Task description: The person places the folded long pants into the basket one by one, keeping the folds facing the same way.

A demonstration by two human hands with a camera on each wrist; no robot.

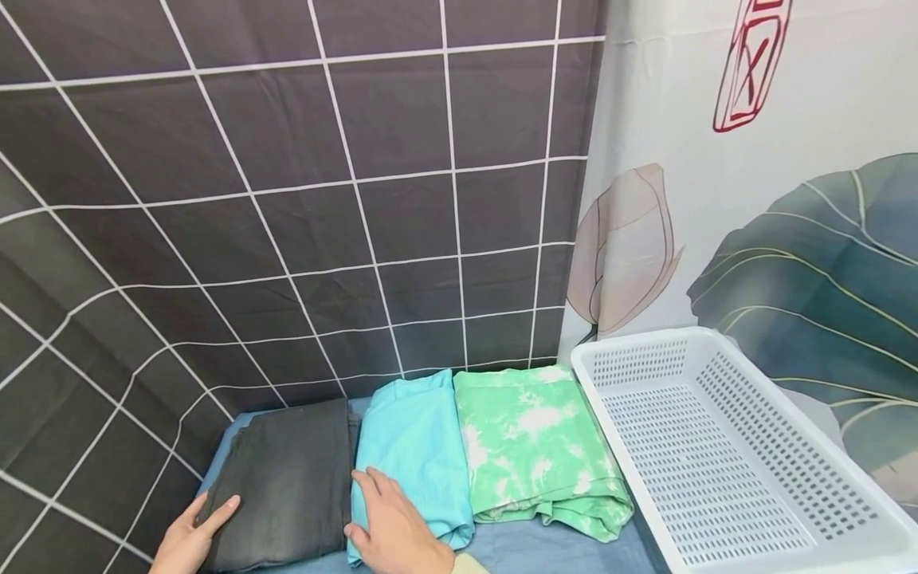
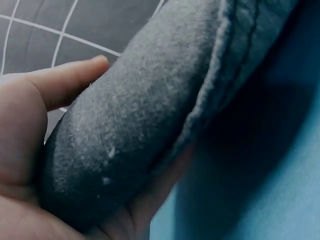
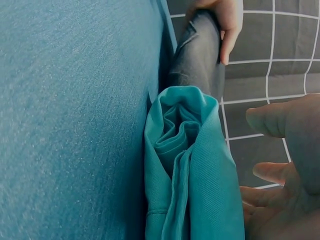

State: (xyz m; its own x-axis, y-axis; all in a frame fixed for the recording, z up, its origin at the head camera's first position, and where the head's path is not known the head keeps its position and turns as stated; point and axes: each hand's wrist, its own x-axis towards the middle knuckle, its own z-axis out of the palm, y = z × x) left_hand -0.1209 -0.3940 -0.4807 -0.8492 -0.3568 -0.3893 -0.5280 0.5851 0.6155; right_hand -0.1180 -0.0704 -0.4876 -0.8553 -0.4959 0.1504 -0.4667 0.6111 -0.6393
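Left of the basket (image 1: 706, 470) lie, folded in a row, the green cloth (image 1: 538, 438) nearest it, the dark cloth (image 1: 287, 478) farthest and the blue cloth (image 1: 416, 446) between. Folding looks done; evening the row seems unfinished. The left hand (image 1: 185, 538) grips the dark cloth's edge; the right hand (image 1: 398, 526), fingers parted, is at the blue cloth, holding nothing. Only the left wrist view shows fingers under the dark cloth; only the right, the blue cloth's tucked layers.

3 folded cloths (image 1: 290, 482) (image 1: 412, 438) (image 1: 534, 438), 1 basket (image 1: 706, 470), 2 hands (image 1: 188, 536) (image 1: 396, 522)
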